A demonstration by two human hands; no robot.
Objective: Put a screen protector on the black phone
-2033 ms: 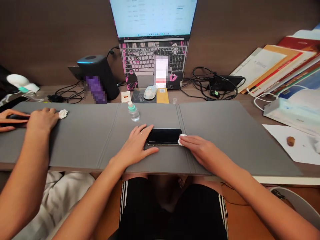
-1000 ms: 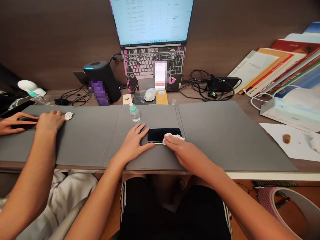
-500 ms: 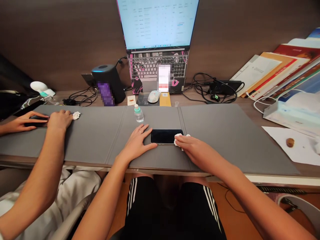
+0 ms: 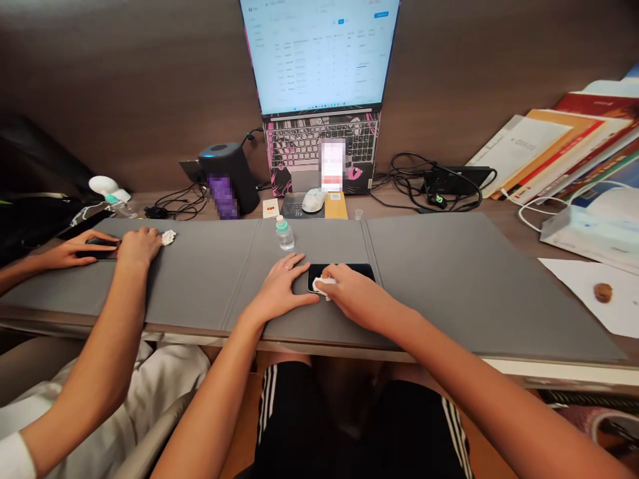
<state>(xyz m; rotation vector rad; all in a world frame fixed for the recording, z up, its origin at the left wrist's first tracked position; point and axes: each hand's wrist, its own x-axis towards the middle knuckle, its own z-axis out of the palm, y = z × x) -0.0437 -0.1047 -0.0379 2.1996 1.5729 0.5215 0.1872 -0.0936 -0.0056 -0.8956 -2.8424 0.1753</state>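
A black smartphone point(image 4: 360, 270) lies flat, screen up, on the grey desk mat point(image 4: 439, 279). My left hand point(image 4: 283, 285) rests at its left end, thumb and fingers spread against the edge. Pinched in my right hand point(image 4: 357, 293) is a crumpled white tissue point(image 4: 323, 286), pressed on the left part of the screen. My right hand covers much of the phone's middle and lower edge. Just beyond my left hand stands a small clear bottle point(image 4: 285, 237) with a green and white top.
Behind the mat are an open laptop point(image 4: 323, 159), a white mouse point(image 4: 314, 200) and a black speaker point(image 4: 239, 179). At left, a co-worker's hands point(image 4: 137, 246) are over another phone point(image 4: 97, 249), beside a crumpled tissue point(image 4: 168, 237). Books point(image 4: 554, 146) and white paper point(image 4: 579, 279) lie right.
My right hand has slid the tissue leftward across the phone, from its right end to its left end. My left hand stays at the phone's left edge. The camera view has shifted slightly.
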